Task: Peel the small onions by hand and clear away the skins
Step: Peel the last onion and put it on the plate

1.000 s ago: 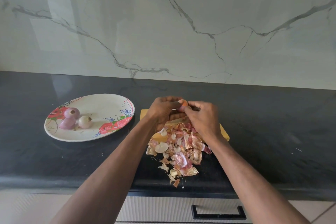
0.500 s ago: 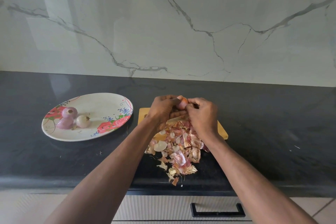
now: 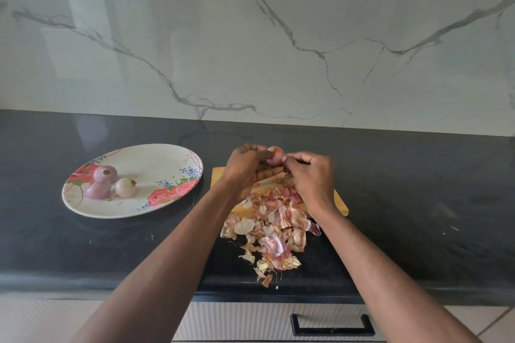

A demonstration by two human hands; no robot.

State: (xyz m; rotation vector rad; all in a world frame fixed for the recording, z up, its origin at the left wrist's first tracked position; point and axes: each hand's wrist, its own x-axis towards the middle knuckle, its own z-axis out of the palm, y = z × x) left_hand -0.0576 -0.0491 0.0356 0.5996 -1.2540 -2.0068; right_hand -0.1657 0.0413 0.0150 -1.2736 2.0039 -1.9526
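at frame centre the left hand [image 3: 245, 170] cups a small pink onion [image 3: 274, 155] over the heaped papery skins [image 3: 274, 228], so the right hand's [image 3: 312, 175] fingers [image 3: 287, 159] pinching its peel drop scraps there.

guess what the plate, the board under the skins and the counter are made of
Plate: probably melamine or glazed ceramic, glossy white with printed roses. Board: looks like wood or bamboo, matte yellow-tan where it shows. Counter: seemingly polished dark stone, faintly mottled and reflective.
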